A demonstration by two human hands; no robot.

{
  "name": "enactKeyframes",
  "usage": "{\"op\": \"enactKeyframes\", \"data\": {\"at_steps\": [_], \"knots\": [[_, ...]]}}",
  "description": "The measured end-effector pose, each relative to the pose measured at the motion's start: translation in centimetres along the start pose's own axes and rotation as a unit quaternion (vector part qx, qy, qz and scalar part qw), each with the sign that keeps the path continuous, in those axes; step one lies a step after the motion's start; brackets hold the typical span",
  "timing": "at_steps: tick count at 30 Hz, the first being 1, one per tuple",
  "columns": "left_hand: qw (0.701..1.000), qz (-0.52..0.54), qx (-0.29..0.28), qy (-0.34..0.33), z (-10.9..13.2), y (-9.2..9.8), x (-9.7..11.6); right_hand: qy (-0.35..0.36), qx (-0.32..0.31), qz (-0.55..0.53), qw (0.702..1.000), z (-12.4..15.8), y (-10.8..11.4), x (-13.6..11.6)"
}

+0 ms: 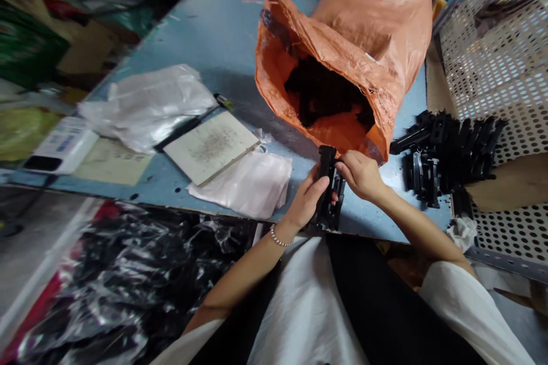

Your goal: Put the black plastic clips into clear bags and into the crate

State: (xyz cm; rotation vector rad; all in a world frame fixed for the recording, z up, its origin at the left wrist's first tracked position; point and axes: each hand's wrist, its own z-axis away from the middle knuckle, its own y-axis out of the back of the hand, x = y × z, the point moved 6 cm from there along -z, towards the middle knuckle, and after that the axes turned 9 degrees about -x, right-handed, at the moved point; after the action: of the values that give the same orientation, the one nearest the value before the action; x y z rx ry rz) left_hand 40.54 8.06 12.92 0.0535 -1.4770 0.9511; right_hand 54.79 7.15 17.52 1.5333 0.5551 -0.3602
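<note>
My left hand, with a bead bracelet at the wrist, is wrapped round a long black plastic part at the front edge of the table. The part stands roughly lengthwise to me, and its middle is covered by my fingers. My right hand is closed at the part's upper right side, thumb and fingertips pinched against it. Whether those fingertips hold a smaller piece cannot be made out. Just beyond both hands gapes the mouth of an orange woven sack, with dark pieces inside.
Similar black parts are heaped at the right, by a perforated white basket. To the left lie a pale square tile, thin white bags and clear plastic bags. Black parts in clear wrap fill a red-edged container below.
</note>
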Motion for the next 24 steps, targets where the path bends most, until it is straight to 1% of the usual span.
{"op": "enactKeyframes", "data": {"at_steps": [2,3,4,5,7,8,9,11,13,14,15,16,18,19,20,21,23,24], "knots": [[0.999,-0.032,0.031,-0.016,0.0,0.9,0.3,-0.031,-0.036,-0.097,0.994,-0.2,-1.4,0.3],[0.998,-0.038,0.052,-0.016,-0.1,1.6,0.3,-0.037,-0.058,-0.125,0.990,0.0,-2.1,0.3],[0.996,-0.035,0.078,-0.011,-0.1,2.3,0.3,-0.027,-0.081,-0.126,0.988,0.4,-2.8,-0.2],[0.994,-0.029,0.103,-0.005,-0.2,3.1,0.2,-0.003,-0.098,-0.101,0.990,0.9,-3.4,-0.9],[0.990,-0.026,0.140,-0.003,-0.2,4.1,0.4,0.066,-0.117,-0.002,0.991,2.3,-4.7,-2.7],[0.989,-0.034,0.146,-0.006,-0.3,4.4,0.5,0.097,-0.126,0.048,0.986,3.0,-5.4,-3.7],[0.988,-0.046,0.146,-0.011,-0.4,4.6,0.6,0.113,-0.133,0.087,0.981,3.6,-6.2,-4.4],[0.986,-0.074,0.147,-0.012,-0.4,5.1,0.7,0.104,-0.161,0.118,0.974,4.1,-7.4,-4.9],[0.981,-0.099,0.168,-0.007,-0.1,6.4,0.3,0.079,-0.209,0.099,0.970,3.4,-7.8,-4.5],[0.975,-0.120,0.187,-0.011,0.1,7.4,-0.1,0.063,-0.223,0.084,0.969,2.4,-7.6,-4.0],[0.967,-0.148,0.207,-0.018,0.4,8.4,-0.5,0.044,-0.223,0.073,0.971,1.1,-6.9,-3.2],[0.957,-0.180,0.226,-0.028,0.7,9.5,-1.1,0.018,-0.205,0.070,0.976,-0.7,-6.0,-2.1],[0.935,-0.253,0.246,-0.039,1.2,10.9,-2.8,-0.057,-0.110,0.090,0.988,-4.9,-3.4,0.9],[0.923,-0.292,0.247,-0.037,1.3,11.3,-3.9,-0.089,-0.060,0.107,0.988,-7.1,-2.3,2.5],[0.912,-0.330,0.244,-0.031,1.3,11.3,-5.0,-0.107,-0.026,0.125,0.986,-9.2,-1.5,4.0],[0.898,-0.367,0.239,-0.030,1.3,11.2,-6.0,-0.120,-0.014,0.142,0.983,-11.2,-1.2,5.5],[0.870,-0.432,0.232,-0.045,1.2,10.4,-7.3,-0.129,-0.042,0.175,0.975,-14.3,-1.6,7.9],[0.859,-0.455,0.228,-0.059,1.2,9.9,-7.6,-0.135,-0.062,0.191,0.970,-15.3,-2.0,8.9]]}}
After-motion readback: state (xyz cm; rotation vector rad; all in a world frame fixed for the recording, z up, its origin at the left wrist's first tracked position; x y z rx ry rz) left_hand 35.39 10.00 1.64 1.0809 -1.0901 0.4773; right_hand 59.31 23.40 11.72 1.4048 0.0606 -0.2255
